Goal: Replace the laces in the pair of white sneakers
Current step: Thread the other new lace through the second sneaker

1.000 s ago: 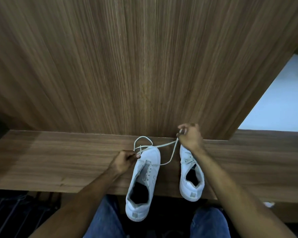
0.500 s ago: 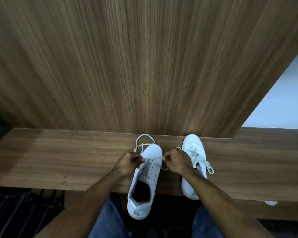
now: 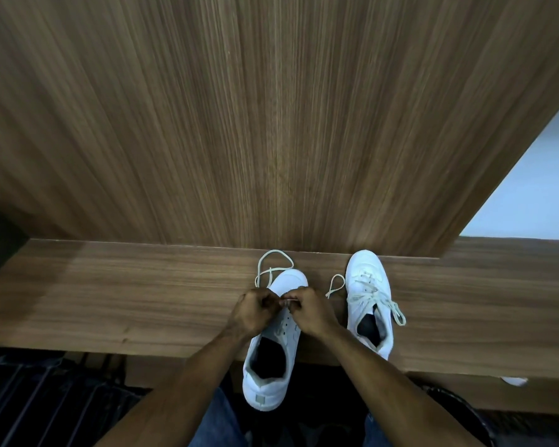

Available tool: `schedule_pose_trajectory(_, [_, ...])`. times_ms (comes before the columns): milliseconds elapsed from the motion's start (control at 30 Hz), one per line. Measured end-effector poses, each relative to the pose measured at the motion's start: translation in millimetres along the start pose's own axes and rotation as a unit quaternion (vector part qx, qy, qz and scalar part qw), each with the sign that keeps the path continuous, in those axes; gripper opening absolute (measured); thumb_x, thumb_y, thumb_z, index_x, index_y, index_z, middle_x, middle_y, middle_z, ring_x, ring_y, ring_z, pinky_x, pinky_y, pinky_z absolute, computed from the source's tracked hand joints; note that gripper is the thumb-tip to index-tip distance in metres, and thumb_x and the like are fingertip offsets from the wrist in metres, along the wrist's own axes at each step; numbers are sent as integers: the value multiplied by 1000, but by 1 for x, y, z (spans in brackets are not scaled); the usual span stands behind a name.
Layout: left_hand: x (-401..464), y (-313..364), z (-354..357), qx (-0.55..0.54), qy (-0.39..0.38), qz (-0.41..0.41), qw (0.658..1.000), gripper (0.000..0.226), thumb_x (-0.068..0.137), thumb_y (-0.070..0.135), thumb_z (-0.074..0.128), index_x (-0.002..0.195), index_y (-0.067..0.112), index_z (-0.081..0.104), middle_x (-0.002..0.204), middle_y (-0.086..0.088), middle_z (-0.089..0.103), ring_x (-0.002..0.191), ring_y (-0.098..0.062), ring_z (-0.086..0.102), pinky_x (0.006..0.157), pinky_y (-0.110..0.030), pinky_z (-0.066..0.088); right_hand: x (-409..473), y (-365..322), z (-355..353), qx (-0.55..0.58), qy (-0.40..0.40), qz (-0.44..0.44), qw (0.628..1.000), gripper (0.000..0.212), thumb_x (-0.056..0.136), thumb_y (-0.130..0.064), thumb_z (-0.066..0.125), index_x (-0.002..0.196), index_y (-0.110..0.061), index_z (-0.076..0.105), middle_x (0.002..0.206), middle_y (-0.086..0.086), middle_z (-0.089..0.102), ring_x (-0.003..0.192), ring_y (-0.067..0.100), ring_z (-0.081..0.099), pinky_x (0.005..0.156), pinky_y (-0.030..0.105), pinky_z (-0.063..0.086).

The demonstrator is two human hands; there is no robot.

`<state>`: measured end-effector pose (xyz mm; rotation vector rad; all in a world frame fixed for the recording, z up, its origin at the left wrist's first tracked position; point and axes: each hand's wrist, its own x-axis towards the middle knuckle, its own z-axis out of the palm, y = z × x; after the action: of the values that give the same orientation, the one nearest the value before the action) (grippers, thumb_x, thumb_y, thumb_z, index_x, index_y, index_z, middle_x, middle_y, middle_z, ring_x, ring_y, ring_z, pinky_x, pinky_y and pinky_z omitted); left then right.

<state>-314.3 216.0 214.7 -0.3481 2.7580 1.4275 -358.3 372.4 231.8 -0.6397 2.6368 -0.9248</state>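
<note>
Two white sneakers stand on a wooden shelf (image 3: 110, 298), toes toward the back panel. The left sneaker (image 3: 271, 356) hangs its heel over the front edge. Over its toe end my left hand (image 3: 252, 312) and my right hand (image 3: 310, 312) meet, both pinching a cream lace (image 3: 273, 262) at the lowest eyelets. The lace loops out past the toe, and another free end (image 3: 334, 285) curls between the shoes. The right sneaker (image 3: 370, 301) is fully laced, its ends loose over the side.
A tall wood-grain panel (image 3: 271, 124) rises right behind the shoes. A pale wall (image 3: 536, 188) shows at the right. A small white object (image 3: 513, 380) lies under the shelf edge at the right. My jeans-clad knees (image 3: 220, 424) sit below.
My right hand has come back from the far right toward the left sneaker's toe, bringing the lace with it. Both hands now meet at the eyelets. The lace's free end has dropped between the shoes.
</note>
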Motion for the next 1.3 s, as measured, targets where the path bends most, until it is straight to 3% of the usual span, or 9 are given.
schedule_pose_trajectory(100, [-7, -4, 4, 42, -15, -50, 998, 16, 79, 32, 72, 93, 23, 71, 86, 7, 68, 83, -10, 64, 72, -22, 46, -1, 8, 7, 38, 27, 43, 998, 21, 87, -18, 56, 95, -17, 75, 101, 2, 74, 95, 19, 67, 82, 32, 52])
schedule_pose_trajectory(233, [-12, -7, 4, 105, 1, -72, 992, 18, 87, 29, 58, 87, 17, 70, 86, -3, 72, 87, -20, 68, 66, -24, 43, -7, 16, 14, 62, 24, 61, 996, 17, 86, -26, 60, 83, -19, 75, 86, -1, 74, 78, 13, 67, 70, 28, 51])
schedule_pose_trajectory(433, [-16, 0, 11, -3, 6, -111, 994, 20, 81, 12, 53, 84, 8, 72, 90, -17, 72, 93, -28, 68, 69, -25, 43, -6, 15, 21, 76, 41, 103, 991, 19, 83, -30, 57, 69, -34, 69, 85, -7, 74, 82, 13, 69, 72, 29, 53])
schedule_pose_trajectory(700, [-18, -4, 19, -64, 26, -143, 987, 19, 62, 24, 44, 60, 24, 63, 82, -17, 72, 67, -15, 60, 67, -34, 50, -4, 11, 35, 25, 39, 85, 995, 21, 92, -31, 54, 98, -28, 74, 105, -3, 70, 98, 22, 65, 79, 28, 48])
schedule_pose_trajectory(867, [-19, 0, 20, -75, 32, -149, 985, 20, 70, 18, 53, 50, 19, 58, 76, -20, 68, 67, -21, 67, 58, -25, 38, -2, 8, 37, 42, 54, 100, 993, 20, 90, -25, 57, 96, -27, 76, 105, -2, 72, 99, 22, 65, 77, 27, 48])
schedule_pose_trajectory(933, [-20, 2, 19, -88, 24, -159, 983, 23, 74, 15, 56, 52, 21, 61, 62, -9, 65, 57, -7, 55, 60, -28, 43, -3, 5, 39, 38, 66, 106, 991, 20, 89, -25, 58, 95, -28, 76, 105, -2, 71, 98, 22, 66, 77, 28, 49])
schedule_pose_trajectory(1000, [-21, 9, 16, -134, 23, -183, 974, 18, 72, 24, 54, 58, 17, 64, 61, 1, 61, 60, -10, 52, 57, -31, 45, -4, 2, 41, 32, 77, 114, 990, 20, 88, -27, 58, 97, -30, 76, 107, -4, 71, 99, 22, 66, 77, 28, 49])
schedule_pose_trajectory(1100, [-20, 14, 11, -236, 3, -263, 936, 17, 90, 18, 55, 77, 11, 64, 73, -9, 62, 65, -19, 56, 45, -18, 41, -5, 3, 41, 20, 71, 107, 992, 21, 91, -31, 55, 102, -32, 74, 110, -4, 70, 102, 22, 65, 78, 27, 48])
schedule_pose_trajectory(1300, [-8, 13, 7, -228, -19, -299, 926, 14, 88, 5, 59, 77, 12, 55, 76, -11, 57, 62, -21, 54, 54, -26, 46, -6, 6, 35, -18, 11, 66, 998, 27, 94, -27, 50, 113, -31, 69, 113, 2, 61, 106, 24, 61, 82, 30, 46])
